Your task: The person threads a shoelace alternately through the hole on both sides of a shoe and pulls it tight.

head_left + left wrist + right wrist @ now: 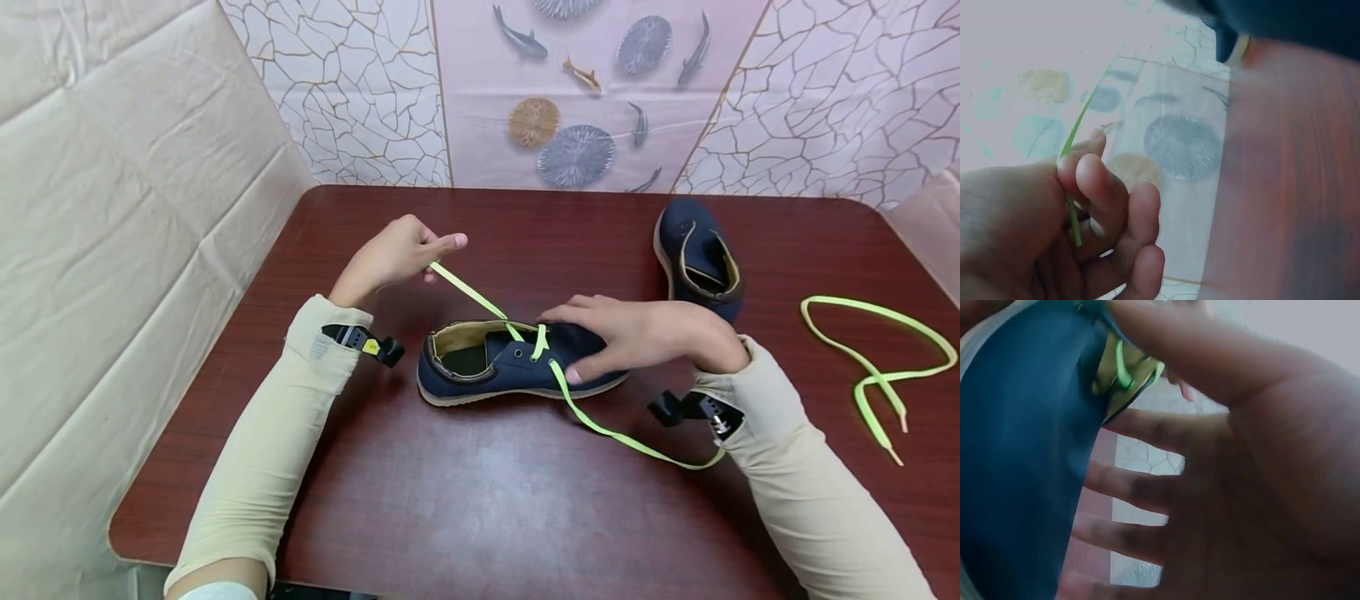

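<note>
A navy shoe (517,367) lies sideways on the table, its heel toward the left and its tan lining showing. A neon-yellow shoelace (468,290) runs through its front eyelets. My left hand (401,254), raised left of the shoe, grips one end of the lace. In the left wrist view that lace (1079,119) passes between the curled fingers, a short tail sticking out below. My right hand (637,333) holds the shoe's front part, thumb on the near side and fingers over the far side. The right wrist view shows those fingers spread, their tips hidden behind the shoe (1022,450).
A second navy shoe (693,258) stands at the back right, with no lace visible in it. A loose neon-yellow lace (870,379) lies looped on the right of the brown table (465,508). The first shoe's other lace end (637,446) trails toward my right wrist.
</note>
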Available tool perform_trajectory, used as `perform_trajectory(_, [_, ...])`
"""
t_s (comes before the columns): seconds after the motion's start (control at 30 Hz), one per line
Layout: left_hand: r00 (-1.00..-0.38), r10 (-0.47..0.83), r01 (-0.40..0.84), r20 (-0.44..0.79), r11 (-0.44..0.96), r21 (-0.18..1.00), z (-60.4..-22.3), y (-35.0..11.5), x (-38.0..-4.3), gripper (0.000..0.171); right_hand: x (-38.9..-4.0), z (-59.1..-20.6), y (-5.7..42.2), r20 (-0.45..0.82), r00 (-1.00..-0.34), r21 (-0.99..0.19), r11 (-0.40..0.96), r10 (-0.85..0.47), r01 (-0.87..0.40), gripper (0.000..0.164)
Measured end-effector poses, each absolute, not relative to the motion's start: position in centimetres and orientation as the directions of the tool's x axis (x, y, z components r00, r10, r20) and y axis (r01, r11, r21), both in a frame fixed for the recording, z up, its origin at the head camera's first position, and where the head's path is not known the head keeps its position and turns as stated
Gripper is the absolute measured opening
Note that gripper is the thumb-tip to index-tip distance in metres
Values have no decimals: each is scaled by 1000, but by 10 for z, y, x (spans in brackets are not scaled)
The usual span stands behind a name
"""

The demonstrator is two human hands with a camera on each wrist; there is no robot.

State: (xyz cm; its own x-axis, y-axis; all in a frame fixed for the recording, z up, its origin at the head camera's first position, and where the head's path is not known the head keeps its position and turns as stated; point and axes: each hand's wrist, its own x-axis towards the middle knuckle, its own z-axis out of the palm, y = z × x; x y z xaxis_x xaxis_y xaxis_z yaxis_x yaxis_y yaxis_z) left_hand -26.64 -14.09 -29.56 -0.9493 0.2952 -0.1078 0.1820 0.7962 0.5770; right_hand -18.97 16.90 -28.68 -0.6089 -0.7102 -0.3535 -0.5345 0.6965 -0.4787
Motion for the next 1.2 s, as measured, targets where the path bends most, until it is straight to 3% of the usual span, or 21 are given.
perform_trajectory(0.1, [-946, 291, 185, -141, 845, 502, -301, -141, -269, 69, -187, -292, 169, -461, -593, -418, 751, -661, -512, 103])
perform_trajectory(0.23, [-955, 250, 164, -162, 895, 415, -307, -141, -271, 70, -185, -303, 159, -477, -635, -308, 793, -607, -526, 117])
perform_trajectory(0.37, [-980, 161, 106, -121, 923, 369, -308, -146, -271, 73, -186, -313, 147, -401, -686, -231, 791, -607, -566, 109])
perform_trajectory(0.5, [-988, 135, 95, -73, 912, 398, -310, -150, -273, 71, -187, -319, 140, -336, -716, -204, 790, -611, -579, 103])
perform_trajectory(0.67, [-972, 234, 199, -7, 841, 503, -313, -147, -273, 61, -184, -321, 142, -296, -752, -206, 808, -589, -552, 104])
perform_trajectory(0.83, [-931, 361, 329, 48, 777, 536, -306, -135, -263, 42, -173, -324, 156, -124, -752, -265, 752, -648, -604, 98])
perform_trajectory(0.93, [-902, 414, 411, 120, 742, 529, -298, -127, -249, 30, -162, -327, 166, 50, -737, -250, 706, -675, -663, 85])
perform_trajectory(1.07, [-881, 442, 466, 169, 746, 476, -287, -114, -220, 32, -140, -329, 176, 281, -729, -216, 699, -624, -681, 40])
perform_trajectory(1.13, [-886, 438, 459, 152, 783, 420, -284, -108, -204, 39, -128, -330, 177, 326, -741, -237, 708, -587, -665, 18])
perform_trajectory(1.2, [-898, 423, 438, 124, 828, 351, -283, -102, -189, 47, -118, -332, 175, 299, -766, -277, 716, -570, -641, 7])
